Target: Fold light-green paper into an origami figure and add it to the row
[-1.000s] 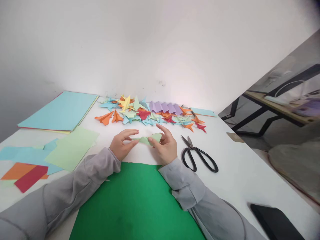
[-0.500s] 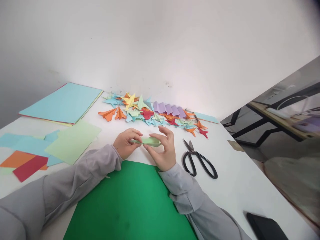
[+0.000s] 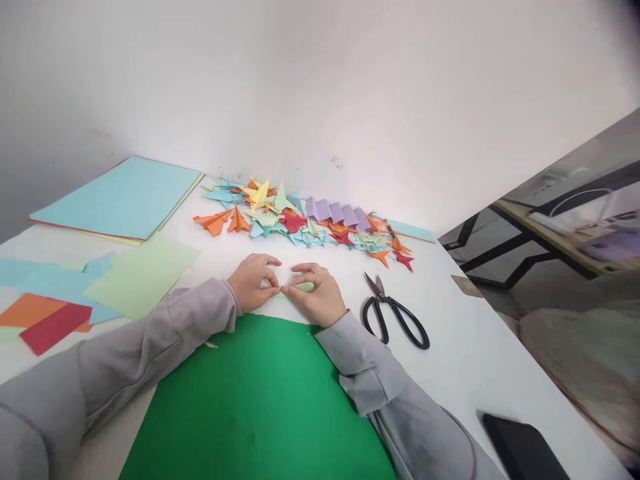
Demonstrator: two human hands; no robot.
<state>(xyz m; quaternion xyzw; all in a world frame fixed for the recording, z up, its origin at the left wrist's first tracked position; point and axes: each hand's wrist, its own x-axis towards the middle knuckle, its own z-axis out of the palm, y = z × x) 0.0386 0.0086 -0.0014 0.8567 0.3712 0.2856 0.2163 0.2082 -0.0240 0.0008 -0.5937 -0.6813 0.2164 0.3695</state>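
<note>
Our bare right hand (image 3: 320, 299) has shifted toward our bare left hand (image 3: 251, 285), both pinching the small pale-green folded paper (image 3: 306, 288) beyond the flat green sheet (image 3: 260, 393), so we'd best align edges before creasing.

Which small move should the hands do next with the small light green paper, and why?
Probably the right hand should press its thumb outward along the small light green paper, away from the left hand, to sharpen any crease. Both hands appear to pinch it, close together, and part shows between right thumb and fingers; its creases cannot be made out.
</note>
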